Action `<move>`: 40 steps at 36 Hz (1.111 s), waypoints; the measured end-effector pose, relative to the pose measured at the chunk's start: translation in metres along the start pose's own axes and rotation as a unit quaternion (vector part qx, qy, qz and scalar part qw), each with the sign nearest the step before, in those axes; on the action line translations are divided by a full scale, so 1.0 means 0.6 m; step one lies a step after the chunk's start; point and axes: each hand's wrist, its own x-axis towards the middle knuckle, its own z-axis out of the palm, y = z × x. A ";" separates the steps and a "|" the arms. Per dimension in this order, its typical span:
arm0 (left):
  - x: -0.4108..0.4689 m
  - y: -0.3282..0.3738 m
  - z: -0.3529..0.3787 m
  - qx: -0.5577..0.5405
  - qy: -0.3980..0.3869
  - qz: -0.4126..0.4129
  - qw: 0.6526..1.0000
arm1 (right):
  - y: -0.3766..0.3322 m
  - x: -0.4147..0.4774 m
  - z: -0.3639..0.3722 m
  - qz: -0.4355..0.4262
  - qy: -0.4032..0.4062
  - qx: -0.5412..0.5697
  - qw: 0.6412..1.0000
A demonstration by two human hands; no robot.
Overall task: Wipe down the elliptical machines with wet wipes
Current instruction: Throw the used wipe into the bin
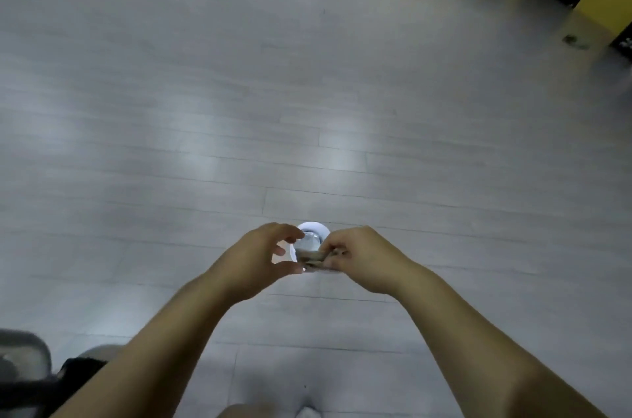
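The wet wipe [313, 260], a greyish crumpled wad, sat pinched in the fingers of the right hand [359, 258], held out in front of the person above the floor. It looked soft, limp and light, likely damp and a little slick; taking it by a loose edge and pulling would probably open it best. The left hand [260, 258] hovered just beside it, thumb and fingers curled but parted, gripping nothing. Behind the wipe showed a round white object [316, 229], too blurred to identify. No writing or brand could be read. Grey plank floor [307, 92] spread beyond; no elliptical machine could be made out.
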 end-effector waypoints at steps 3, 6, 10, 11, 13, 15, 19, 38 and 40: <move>0.063 -0.012 0.010 0.000 -0.001 -0.005 1.000 | 0.030 0.067 -0.003 0.006 -0.025 0.045 0.999; 0.129 -0.037 0.014 0.007 -0.017 -0.039 0.999 | 0.059 0.138 -0.005 0.024 -0.048 0.069 0.996; 0.228 -0.093 0.019 0.016 -0.056 -0.059 0.997 | 0.119 0.247 -0.008 0.060 -0.052 0.037 0.996; 0.254 -0.111 0.020 0.025 -0.065 -0.057 0.996 | 0.136 0.273 -0.007 0.071 -0.053 0.028 0.996; 0.312 -0.150 0.022 0.034 -0.076 -0.051 0.995 | 0.170 0.329 -0.005 0.095 -0.056 0.016 0.994; 0.368 -0.186 0.028 0.049 -0.083 -0.053 0.994 | 0.204 0.382 0.001 0.114 -0.060 0.009 0.992; 0.459 -0.254 0.058 0.070 -0.083 -0.069 0.992 | 0.281 0.472 0.027 0.144 -0.085 -0.015 0.986; 0.753 -0.648 0.465 -0.011 -0.054 -0.212 0.976 | 0.732 0.873 0.393 0.159 -0.181 -0.130 0.962; 0.775 -0.691 0.500 0.015 -0.051 -0.206 0.977 | 0.764 0.912 0.440 0.151 -0.198 -0.161 0.955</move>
